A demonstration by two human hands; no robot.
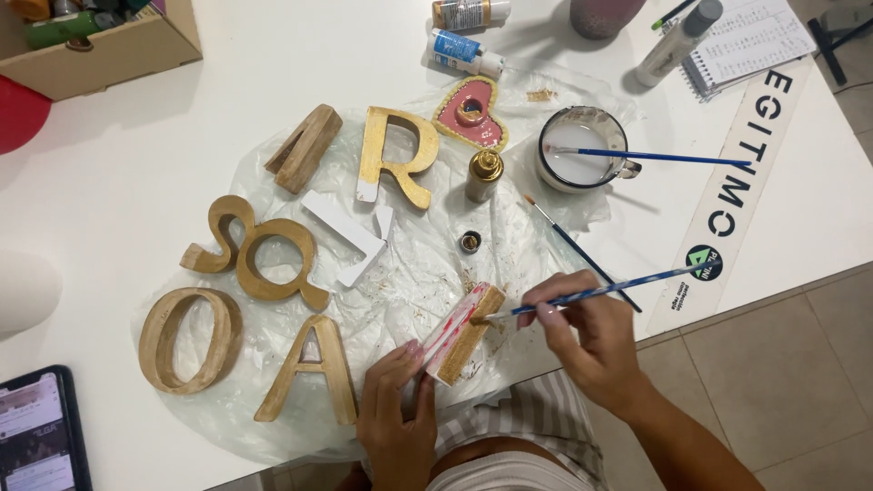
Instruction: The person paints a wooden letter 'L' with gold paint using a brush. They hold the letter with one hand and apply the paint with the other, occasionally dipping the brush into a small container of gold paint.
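My left hand (397, 414) grips a wooden letter piece (464, 333) at its lower end, tilted up off the plastic sheet. Its edge is gold and one face shows white with red marks. My right hand (587, 332) holds a blue-handled paintbrush (591, 293), whose tip touches the upper edge of that piece. Several gold-painted wooden letters (273, 259) lie to the left on a clear plastic sheet (414, 282), with a white letter (350, 235) among them.
A small gold paint bottle (484, 175) and its cap (470, 241) stand mid-sheet. A pink heart shape (471, 113), a mug of cloudy water with a brush (582, 150), a loose brush (577, 250), paint tubes (466, 50), a notebook (750, 36), a cardboard box (100, 41) and a phone (41, 432) surround them.
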